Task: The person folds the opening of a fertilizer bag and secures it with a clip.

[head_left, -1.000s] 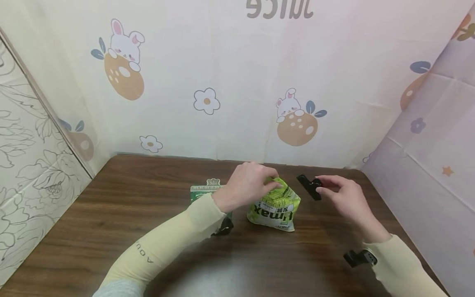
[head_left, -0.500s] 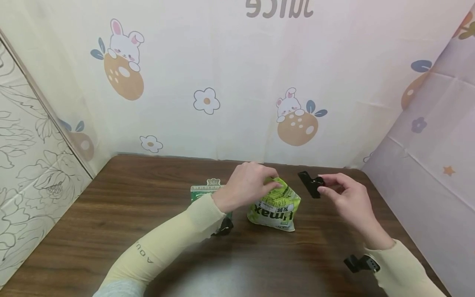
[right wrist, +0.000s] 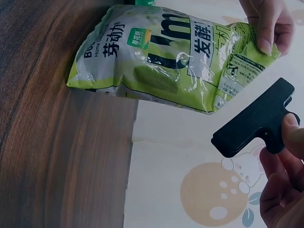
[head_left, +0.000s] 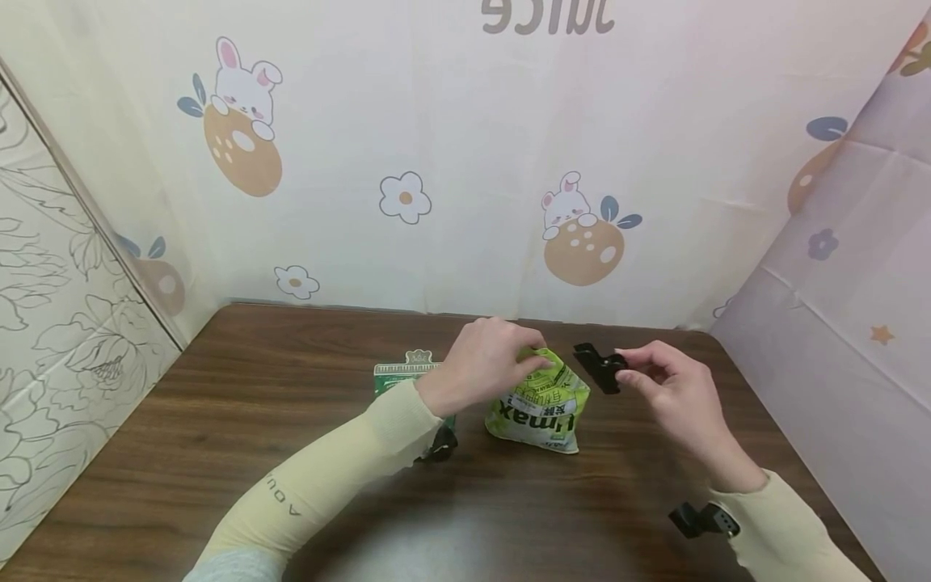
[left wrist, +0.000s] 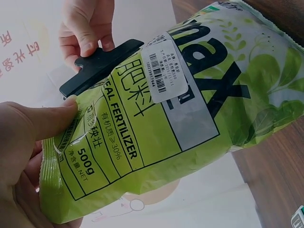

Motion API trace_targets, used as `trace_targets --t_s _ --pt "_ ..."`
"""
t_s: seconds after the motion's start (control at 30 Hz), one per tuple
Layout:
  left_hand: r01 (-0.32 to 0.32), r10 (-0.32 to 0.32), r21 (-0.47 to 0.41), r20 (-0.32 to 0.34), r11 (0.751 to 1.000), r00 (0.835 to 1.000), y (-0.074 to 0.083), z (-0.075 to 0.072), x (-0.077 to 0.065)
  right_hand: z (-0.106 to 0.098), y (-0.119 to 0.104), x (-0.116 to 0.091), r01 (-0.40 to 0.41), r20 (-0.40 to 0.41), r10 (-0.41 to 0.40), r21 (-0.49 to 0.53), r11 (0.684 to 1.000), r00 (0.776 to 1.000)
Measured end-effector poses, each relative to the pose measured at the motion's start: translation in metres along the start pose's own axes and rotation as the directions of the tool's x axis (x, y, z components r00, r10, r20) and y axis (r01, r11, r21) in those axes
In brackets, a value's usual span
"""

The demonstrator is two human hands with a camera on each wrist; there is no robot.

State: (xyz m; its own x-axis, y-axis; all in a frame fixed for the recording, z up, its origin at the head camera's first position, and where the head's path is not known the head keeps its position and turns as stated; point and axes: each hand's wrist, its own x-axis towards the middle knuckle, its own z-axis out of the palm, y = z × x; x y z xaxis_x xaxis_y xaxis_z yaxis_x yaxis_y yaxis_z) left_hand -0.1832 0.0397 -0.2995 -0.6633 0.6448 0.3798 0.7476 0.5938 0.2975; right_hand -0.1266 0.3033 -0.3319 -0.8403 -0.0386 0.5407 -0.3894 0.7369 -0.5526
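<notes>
A green and white fertilizer bag stands on the table, its lettering upside down in the head view. My left hand pinches the bag's top between thumb and fingers; in the left wrist view the thumb lies on the bag's front. To the right, my right hand pinches a black bag clip by its handles. In the right wrist view the clip sits beside the bag's top with nothing between its long jaws. The top edge folds over under the left hand.
Behind my left forearm lies a green package with a scalloped tab on top, partly hidden. The brown wooden table meets a patterned curtain at its back edge. Black cameras are strapped at both wrists.
My right hand and the clip first shift slightly right, then come left, closer to the bag's top. My left hand and the bag stay in place.
</notes>
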Motion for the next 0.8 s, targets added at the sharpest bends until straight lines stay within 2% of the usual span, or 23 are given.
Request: trace_targets --t_s 0.17,0.5,0.67,0.8 --pt "-0.007 0.007 -0.004 0.002 1.0 1.0 0.0 0.0 0.0 0.004 -0.002 0.002 0.034 0.014 -0.034 0.025 0.999 0.999" --pt "-0.024 0.024 -0.103 0.0 0.994 1.0 -0.001 0.001 0.0 0.013 -0.009 0.009 0.062 0.075 -0.064 0.034 0.998 0.995" --pt "-0.007 0.006 -0.138 -0.013 0.99 1.0 -0.003 -0.001 -0.002 0.016 -0.011 0.011 0.053 0.102 -0.056 0.032 0.998 0.993" --pt "-0.031 0.027 -0.155 -0.033 0.987 0.999 -0.005 -0.001 -0.002 0.017 -0.011 0.011 0.043 0.113 -0.046 0.028 0.999 0.993"
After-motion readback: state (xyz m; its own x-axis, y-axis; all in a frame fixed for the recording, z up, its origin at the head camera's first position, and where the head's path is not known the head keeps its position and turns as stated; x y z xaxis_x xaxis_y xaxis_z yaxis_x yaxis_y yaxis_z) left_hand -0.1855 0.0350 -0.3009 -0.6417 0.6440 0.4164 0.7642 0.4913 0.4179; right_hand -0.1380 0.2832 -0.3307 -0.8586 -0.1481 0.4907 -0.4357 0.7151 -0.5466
